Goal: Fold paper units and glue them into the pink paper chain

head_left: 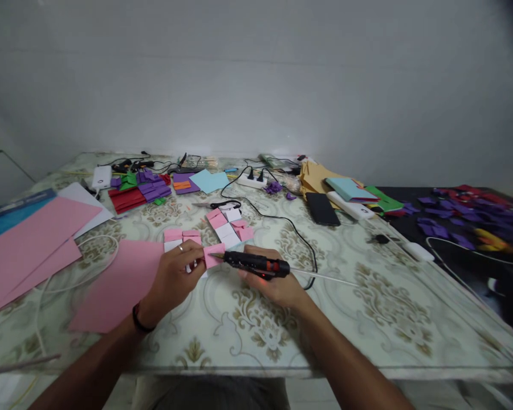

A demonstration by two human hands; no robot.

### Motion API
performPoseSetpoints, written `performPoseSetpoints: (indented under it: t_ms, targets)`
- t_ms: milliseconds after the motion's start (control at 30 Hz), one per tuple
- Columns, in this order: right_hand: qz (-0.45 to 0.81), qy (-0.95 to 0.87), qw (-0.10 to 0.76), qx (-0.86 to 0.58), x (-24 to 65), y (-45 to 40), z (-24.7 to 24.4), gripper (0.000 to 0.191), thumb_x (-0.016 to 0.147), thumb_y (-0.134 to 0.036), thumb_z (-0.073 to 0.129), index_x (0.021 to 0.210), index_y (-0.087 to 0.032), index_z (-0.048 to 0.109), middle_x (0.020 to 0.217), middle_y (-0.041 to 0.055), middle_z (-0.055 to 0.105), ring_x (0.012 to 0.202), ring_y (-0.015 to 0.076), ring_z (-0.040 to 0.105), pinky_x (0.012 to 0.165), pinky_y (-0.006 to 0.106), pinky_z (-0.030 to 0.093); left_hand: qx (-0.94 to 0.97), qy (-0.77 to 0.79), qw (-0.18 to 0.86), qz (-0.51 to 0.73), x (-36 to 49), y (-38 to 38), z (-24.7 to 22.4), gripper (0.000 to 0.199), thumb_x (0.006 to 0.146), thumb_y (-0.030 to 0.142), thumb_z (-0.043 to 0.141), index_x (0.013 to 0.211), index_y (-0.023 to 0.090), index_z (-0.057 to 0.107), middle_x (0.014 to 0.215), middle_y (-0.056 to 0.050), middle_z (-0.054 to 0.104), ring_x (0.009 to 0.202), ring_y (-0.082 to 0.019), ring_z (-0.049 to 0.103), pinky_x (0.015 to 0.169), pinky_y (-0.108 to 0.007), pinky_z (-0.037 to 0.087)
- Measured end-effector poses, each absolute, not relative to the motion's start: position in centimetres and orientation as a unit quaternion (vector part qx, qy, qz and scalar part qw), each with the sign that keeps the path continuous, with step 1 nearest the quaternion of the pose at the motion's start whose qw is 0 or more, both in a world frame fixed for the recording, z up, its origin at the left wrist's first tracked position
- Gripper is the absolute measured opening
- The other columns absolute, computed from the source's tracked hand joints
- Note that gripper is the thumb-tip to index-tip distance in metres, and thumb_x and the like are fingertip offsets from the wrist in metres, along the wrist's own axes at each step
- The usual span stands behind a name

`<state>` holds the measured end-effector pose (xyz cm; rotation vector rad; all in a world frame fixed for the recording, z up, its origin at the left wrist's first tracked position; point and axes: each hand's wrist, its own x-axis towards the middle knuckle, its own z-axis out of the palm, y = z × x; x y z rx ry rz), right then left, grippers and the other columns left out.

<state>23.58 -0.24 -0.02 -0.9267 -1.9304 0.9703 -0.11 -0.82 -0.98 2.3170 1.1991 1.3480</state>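
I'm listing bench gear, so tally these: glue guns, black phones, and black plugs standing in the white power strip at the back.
Glue gun: 1
Black phone: 1
Black plugs in the white power strip: 2
Total: 4

One head-worn view, facing forward and down across a floral tablecloth (269, 336)
From above the wearer's lap (214, 394) at the bottom edge, it takes in the left hand (177, 271) and right hand (277, 287) close by, near mid-picture, the cloth receding beyond them to the pale wall (256, 97) across the top.
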Motion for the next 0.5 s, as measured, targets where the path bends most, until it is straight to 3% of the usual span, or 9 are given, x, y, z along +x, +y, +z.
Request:
performPoseSetpoints:
  t_ms: [500]
  targets:
    - [0.353,-0.771,0.398,-0.349,23.43,-0.08,-0.57,0.028,0.088,-0.026,0.064,0.066,-0.022,0.047,0.065,-0.0046,0.046,0.057,0.012,0.042,0.057,0.026,0.033,0.793,0.403,0.1,0.446,-0.03,-1.02,-1.08,0.022,0.088,0.001,0.058,0.075,0.018,0.062,0.078,0.001,0.066,0.069,-0.01,0.061,0.065,-0.02,0.045]
